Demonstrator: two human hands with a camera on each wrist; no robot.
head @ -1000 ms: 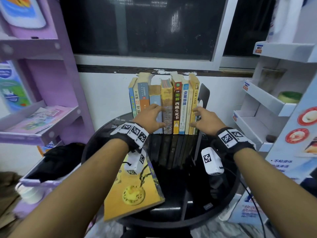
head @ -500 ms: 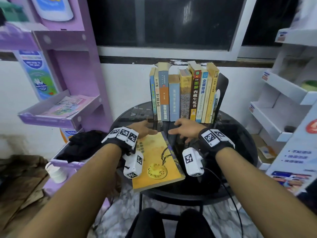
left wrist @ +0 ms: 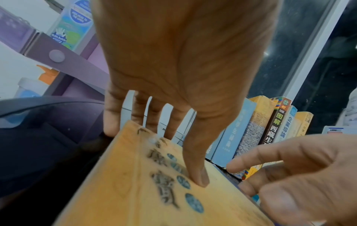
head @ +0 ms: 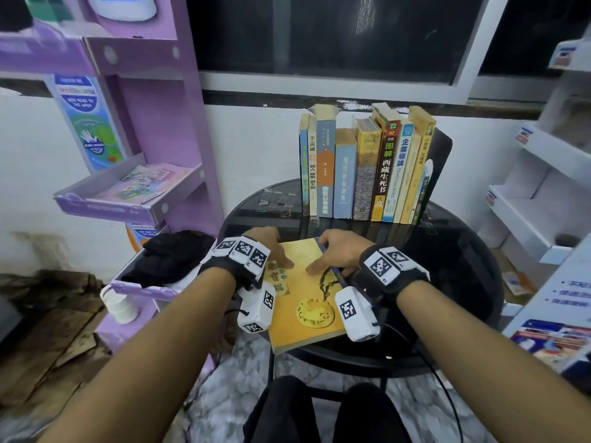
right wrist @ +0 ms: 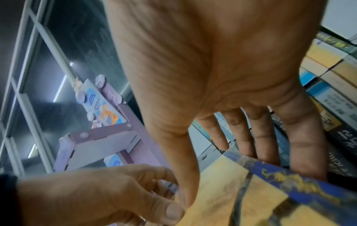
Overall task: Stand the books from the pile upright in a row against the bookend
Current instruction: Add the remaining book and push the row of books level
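A yellow book (head: 307,302) with a blue spine lies flat on the near side of the round black table (head: 454,270). My left hand (head: 277,251) pinches its far left corner, thumb (left wrist: 195,168) on the cover and fingers curled past the far edge. My right hand (head: 329,254) holds the far right corner at the spine, thumb (right wrist: 179,175) on top and fingers under the edge. Behind them, a row of several books (head: 361,167) stands upright against the black bookend (head: 439,161) at its right end.
A purple display rack (head: 128,193) with leaflets stands to the left, with a black cloth (head: 172,257) and a white cup (head: 120,305) below it. White shelves (head: 527,215) stand to the right. A wall and a dark window are behind the table.
Both hands have left the upright row and come back toward me to the flat yellow book, taking hold of its far corners. The view has pulled back and shifted left.
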